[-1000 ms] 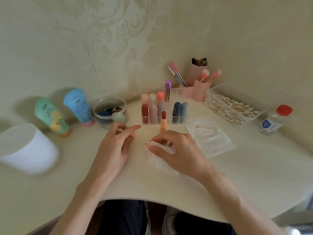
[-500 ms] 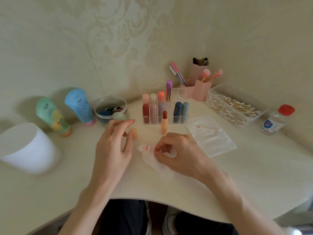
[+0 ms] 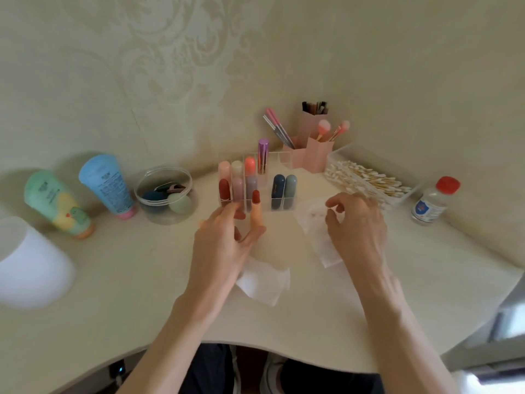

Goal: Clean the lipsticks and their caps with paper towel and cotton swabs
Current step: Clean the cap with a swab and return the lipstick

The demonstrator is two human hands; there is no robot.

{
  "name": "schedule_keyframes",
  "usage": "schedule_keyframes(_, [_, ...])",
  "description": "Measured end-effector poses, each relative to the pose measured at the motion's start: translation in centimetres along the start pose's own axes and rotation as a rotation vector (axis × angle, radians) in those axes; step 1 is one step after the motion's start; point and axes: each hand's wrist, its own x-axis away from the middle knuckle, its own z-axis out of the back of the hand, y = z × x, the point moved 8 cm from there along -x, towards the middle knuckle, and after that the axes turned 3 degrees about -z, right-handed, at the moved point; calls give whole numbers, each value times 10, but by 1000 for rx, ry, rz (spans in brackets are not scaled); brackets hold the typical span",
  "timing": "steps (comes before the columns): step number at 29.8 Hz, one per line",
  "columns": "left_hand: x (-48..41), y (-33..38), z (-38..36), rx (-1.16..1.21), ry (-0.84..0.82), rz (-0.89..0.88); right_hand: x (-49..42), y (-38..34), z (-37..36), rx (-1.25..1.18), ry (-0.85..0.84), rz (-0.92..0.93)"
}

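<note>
An uncapped lipstick point(image 3: 256, 213) with a peach body and a dark red bullet stands upright on the table in front of the clear organizer point(image 3: 279, 159). My left hand point(image 3: 224, 245) is just left of it with fingers spread; a peach bit point(image 3: 202, 223) at its thumb side looks like the cap, held by the hidden thumb. A crumpled paper towel point(image 3: 265, 282) lies on the table below that hand. My right hand point(image 3: 356, 226) hovers with loosely curled fingers over a flat paper sheet point(image 3: 326, 251) that has pink marks, and nothing shows between its fingers.
The organizer holds several capped lipsticks. A clear box of cotton swabs point(image 3: 369, 179) and a red-capped bottle point(image 3: 431, 203) stand at the right. Pink brush holders point(image 3: 312, 155) are at the back. A jar of sponges point(image 3: 164, 194), two tubes and a white bin point(image 3: 31, 263) are at the left.
My right hand let go of the crumpled towel and moved right over the flat sheet. My left hand moved up beside the standing lipstick.
</note>
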Motion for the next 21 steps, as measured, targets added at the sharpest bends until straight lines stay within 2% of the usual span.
schedule_keyframes(5, [-5,1,-10,2,-10,11,-9,17,-6,42,-40,-65])
schedule_keyframes(13, [-12,12,-17,74,-54,-13,-7,12,-9,44,-70,-12])
schedule_keyframes(15, [-14,11,-19,123,-77,-20,-6,5,-5,-78,-21,49])
schedule_keyframes(17, [-15,11,-17,201,-103,-27,-4,-4,2,-312,6,113])
schedule_keyframes(21, [-8,10,-4,495,-187,-34,4,-40,9,-813,-153,248])
